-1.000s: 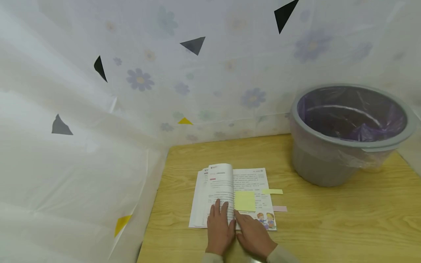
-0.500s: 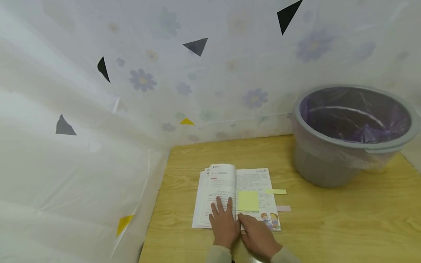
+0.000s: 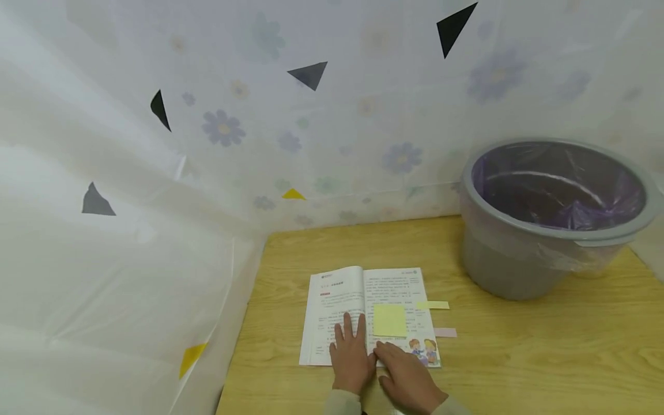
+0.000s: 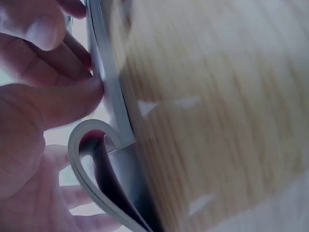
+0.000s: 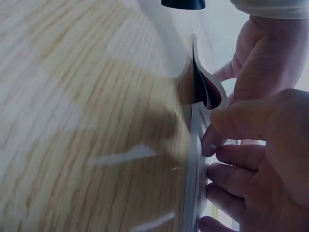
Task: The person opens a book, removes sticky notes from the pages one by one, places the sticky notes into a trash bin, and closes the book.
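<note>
An open book (image 3: 337, 294) lies on the wooden table, printed text on both pages. My left hand (image 3: 351, 354) rests on its lower left page, fingers spread and thumb near the spine. Beside it, my right hand (image 3: 410, 377) presses the lower right page by the fold. A yellow sticky note (image 3: 389, 320) is on the right page above that hand. Yellow (image 3: 433, 305) and pink page tabs (image 3: 445, 332) stick out from the right edge. From the left wrist view, the left-hand pages (image 4: 79, 145) bulge in a curve near the spine.
A large grey tub (image 3: 513, 259) lined with clear purplish plastic stands at the back right of the table (image 3: 544, 346). Flower-patterned white sheeting (image 3: 363, 115) hangs behind and along the left side, with black, grey and yellow triangles on it.
The fanned-out left pages have come down into one wider, more even page. The left hand's fingers have spread and stay on that side; the right hand remains near the spine.
</note>
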Demonstrator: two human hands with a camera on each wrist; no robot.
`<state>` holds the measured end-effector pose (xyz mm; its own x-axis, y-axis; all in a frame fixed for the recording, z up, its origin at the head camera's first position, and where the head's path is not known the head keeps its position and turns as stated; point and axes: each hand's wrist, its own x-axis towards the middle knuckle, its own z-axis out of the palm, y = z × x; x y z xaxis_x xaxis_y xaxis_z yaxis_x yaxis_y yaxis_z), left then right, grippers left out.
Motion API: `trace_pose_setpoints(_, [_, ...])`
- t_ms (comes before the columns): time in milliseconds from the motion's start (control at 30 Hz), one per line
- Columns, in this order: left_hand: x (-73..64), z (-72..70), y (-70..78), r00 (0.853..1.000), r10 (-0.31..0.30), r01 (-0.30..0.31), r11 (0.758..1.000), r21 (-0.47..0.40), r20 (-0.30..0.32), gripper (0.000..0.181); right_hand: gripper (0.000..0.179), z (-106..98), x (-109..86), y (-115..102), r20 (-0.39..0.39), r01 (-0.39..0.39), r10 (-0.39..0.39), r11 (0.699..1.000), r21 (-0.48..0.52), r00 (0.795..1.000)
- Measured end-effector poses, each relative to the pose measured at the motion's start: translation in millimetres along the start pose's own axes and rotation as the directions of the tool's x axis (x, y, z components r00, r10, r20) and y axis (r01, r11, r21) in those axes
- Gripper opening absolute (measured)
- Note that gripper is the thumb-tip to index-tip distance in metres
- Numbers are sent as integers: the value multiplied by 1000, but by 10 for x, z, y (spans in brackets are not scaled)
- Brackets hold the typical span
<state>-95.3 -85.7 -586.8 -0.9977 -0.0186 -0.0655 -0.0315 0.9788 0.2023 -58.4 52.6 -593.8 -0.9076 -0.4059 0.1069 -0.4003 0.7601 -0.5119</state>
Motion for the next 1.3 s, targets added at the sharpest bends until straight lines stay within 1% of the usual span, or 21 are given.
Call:
trace_pose_setpoints(100, [-13, -11, 2, 999, -9, 10, 1000, -13, 31, 90, 53, -82, -7, 35, 82, 16, -20, 998, 55, 996])
trace_pose_setpoints(167, [-20, -28, 6, 999, -18, 19, 999, -25, 43, 93, 46, -161, 7, 81, 125, 42, -57, 992, 120, 991])
trace_pose_setpoints(233, [-21, -49, 14, 998, -27, 29, 999, -44, 53, 95, 45, -251, 19, 139, 165, 34, -65, 982, 185, 984])
trace_pose_setpoints(333, [-16, -64, 20, 997, -37, 41, 997, -65, 67, 97, 40, -352, 49, 252, 147, 10, -46, 971, 239, 988])
trace_pose_setpoints(400, [-12, -64, 16, 997, -37, 42, 996, -79, 67, 98, 41, -433, 69, 317, 125, -44, 10, 961, 274, 992])
trace_pose_setpoints(467, [-10, -60, 12, 997, -37, 43, 995, -85, 64, 99, 38, -520, 97, 377, 79, -86, 65, 946, 313, 995])
trace_pose_setpoints(533, [-9, -55, 9, 998, -37, 42, 994, -97, 55, 99, 35, -612, 123, 440, 32, -131, 128, 927, 351, 991])
trace_pose_setpoints(600, [-8, -51, 11, 998, -37, 42, 993, -106, 47, 99, 32, -697, 137, 504, -10, -181, 199, 907, 380, 980])
trace_pose_setpoints(733, [-10, -34, 16, 998, -43, 49, 992, -118, 48, 99, 28, -831, 119, 665, -85, -257, 309, 892, 372, 947])
trace_pose_setpoints(867, [-10, -13, 15, 997, -46, 54, 991, -123, 63, 100, 28, -902, 64, 863, -150, -300, 366, 892, 339, 918])
trace_pose_setpoints(933, [-5, -6, 12, 997, -47, 55, 991, -123, 66, 100, 30, -912, 38, 958, -165, -333, 399, 885, 325, 902])
trace_pose_setpoints(1000, [-1, -4, 8, 997, -47, 55, 991, -122, 67, 99, 35, -913, 15, 1042, -155, -372, 439, 867, 330, 885])
trace_pose_setpoints(1067, [-2, -11, 7, 997, -46, 54, 991, -125, 68, 99, 44, -913, -8, 1106, -122, -423, 483, 843, 333, 867])
trace_pose_setpoints(1133, [-7, -22, 8, 996, -44, 53, 990, -127, 72, 99, 52, -915, -28, 1154, -80, -466, 515, 823, 326, 853])
trace_pose_setpoints(1233, [-12, -30, 8, 996, -42, 52, 991, -122, 81, 99, 60, -918, -38, 1202, -26, -505, 538, 806, 309, 842])
trace_pose_setpoints(1300, [-13, -30, 8, 996, -42, 52, 991, -120, 80, 98, 63, -918, -28, 1223, 3, -518, 545, 794, 319, 838])
